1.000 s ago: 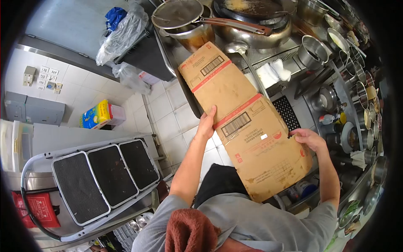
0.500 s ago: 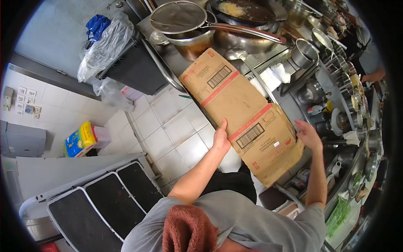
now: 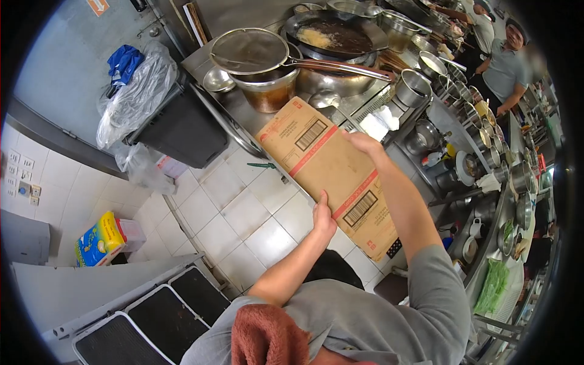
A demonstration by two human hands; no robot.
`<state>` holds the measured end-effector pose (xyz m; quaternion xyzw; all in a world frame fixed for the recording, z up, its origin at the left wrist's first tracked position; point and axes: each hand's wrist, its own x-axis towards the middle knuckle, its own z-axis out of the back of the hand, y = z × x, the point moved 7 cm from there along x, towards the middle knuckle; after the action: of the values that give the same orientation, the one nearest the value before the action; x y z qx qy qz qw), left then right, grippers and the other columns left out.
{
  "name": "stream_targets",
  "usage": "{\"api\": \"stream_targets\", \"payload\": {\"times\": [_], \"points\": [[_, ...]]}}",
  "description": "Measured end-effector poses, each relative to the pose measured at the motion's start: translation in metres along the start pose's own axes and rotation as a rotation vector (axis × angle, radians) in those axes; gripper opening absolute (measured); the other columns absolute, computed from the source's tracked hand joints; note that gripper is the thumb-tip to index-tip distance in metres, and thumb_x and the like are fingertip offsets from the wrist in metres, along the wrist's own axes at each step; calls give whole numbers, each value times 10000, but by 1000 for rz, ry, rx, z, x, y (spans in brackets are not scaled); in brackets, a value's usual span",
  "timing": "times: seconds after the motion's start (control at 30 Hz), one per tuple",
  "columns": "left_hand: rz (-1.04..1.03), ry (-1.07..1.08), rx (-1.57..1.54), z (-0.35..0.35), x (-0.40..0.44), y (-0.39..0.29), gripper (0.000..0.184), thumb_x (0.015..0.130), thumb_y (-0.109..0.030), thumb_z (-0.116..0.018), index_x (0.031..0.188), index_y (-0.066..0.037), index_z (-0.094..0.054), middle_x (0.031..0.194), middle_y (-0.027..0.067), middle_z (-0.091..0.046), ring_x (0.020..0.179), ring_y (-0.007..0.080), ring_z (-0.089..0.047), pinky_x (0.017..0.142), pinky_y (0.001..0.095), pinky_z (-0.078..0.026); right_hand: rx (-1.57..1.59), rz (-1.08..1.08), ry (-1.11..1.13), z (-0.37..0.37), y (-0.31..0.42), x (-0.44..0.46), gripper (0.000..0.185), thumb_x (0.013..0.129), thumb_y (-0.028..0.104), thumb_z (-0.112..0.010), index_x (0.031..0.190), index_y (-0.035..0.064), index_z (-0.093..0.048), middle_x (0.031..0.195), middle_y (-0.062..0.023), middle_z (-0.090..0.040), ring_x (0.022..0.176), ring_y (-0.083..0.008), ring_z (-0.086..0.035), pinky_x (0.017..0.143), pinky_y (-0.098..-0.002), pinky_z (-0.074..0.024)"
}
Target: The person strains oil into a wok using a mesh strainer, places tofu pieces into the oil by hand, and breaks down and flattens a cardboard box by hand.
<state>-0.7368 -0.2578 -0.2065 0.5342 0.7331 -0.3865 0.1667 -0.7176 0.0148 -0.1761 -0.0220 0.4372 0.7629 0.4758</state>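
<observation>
Here, gripping cardboard (image 3: 337, 164) mid-frame by its left edge with left hand (image 3: 324, 220); touching its upper-right edge with right hand (image 3: 367, 146), but cannot tell if clenched.

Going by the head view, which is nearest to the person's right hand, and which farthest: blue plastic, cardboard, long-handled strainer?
From the right hand:
1. cardboard, right at the hand
2. long-handled strainer, ahead, over a pot
3. blue plastic, far off, upper left
</observation>
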Motion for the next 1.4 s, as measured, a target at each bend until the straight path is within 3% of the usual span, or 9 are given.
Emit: {"api": "stream_targets", "payload": {"times": [0.23,0.47,0.57,0.67,0.77,0.83,0.93,1.13,1.4], "points": [[41,58,-18,-5,-13,-6,436,999,-326,-486,1265,19,-471,1276,141,-548,1160,258,-542,989,409,-468,836,-225,162,-16,46,19,469,989,420,-462,1125,-1,-619,1042,-129,-675,914,-219,-641,848,-363,-490],[94,109,-89,1,-11,-1,435,996,-315,-496,1299,-7,-440,1328,130,-506,1206,259,-506,1020,417,-440,1010,-231,303,-44,50,49,409,991,354,-476,1156,-1,-597,1089,-156,-656,941,-232,-637,835,-392,-512],[59,66,-19,5,-8,0,455,1008,-334,-451,1333,-18,-417,1354,122,-494,1243,281,-483,1045,463,-412,964,-278,314,-33,63,31,357,967,329,-518,1122,28,-632,1089,-155,-657,935,-236,-641,842,-396,-512],[84,7,-6,10,-13,1,451,988,-322,-512,1319,-26,-434,1340,121,-497,1239,268,-474,1046,436,-406,479,128,4,-19,37,76,482,838,467,-668,981,7,-682,948,-116,-675,821,-202,-634,770,-377,-506],[103,133,24,3,-15,0,483,1005,-369,-445,1349,-31,-414,1364,110,-482,1249,277,-466,1063,450,-379,-41,-80,-472,4,65,47,854,670,543,-762,1242,-38,-508,1080,-208,-601,925,-354,-610,829,-425,-505],[107,177,43,-8,-20,-3,495,1017,-384,-399,1361,-29,-401,1377,112,-472,1253,279,-463,1065,451,-377,63,131,-697,-1,73,33,933,646,338,-830,1328,-74,-344,1180,-415,-395,1076,-494,-486,933,-439,-462],[111,191,68,-6,-16,0,487,1019,-376,-393,1355,-23,-407,1375,119,-478,1248,283,-472,1060,446,-389,60,203,-845,8,94,-11,730,691,78,-771,1308,-1,-388,1164,-337,-380,1034,-487,-537,856,-490,-498],[84,130,87,-5,-17,-4,468,1022,-363,-387,1345,-26,-419,1375,117,-469,1224,278,-488,1043,435,-414,-297,211,-853,-29,106,-28,518,800,167,-692,1253,18,-489,1351,-391,-271,1280,-550,-295,1005,-605,-344],[75,128,126,2,-12,-6,465,1025,-368,-378,1352,-41,-419,1383,110,-464,1241,263,-476,1022,419,-438,-600,328,-501,-88,131,-52,725,852,558,-552,1410,114,-422,1489,-234,-282,1390,-467,-183,1079,-654,-163]]}}
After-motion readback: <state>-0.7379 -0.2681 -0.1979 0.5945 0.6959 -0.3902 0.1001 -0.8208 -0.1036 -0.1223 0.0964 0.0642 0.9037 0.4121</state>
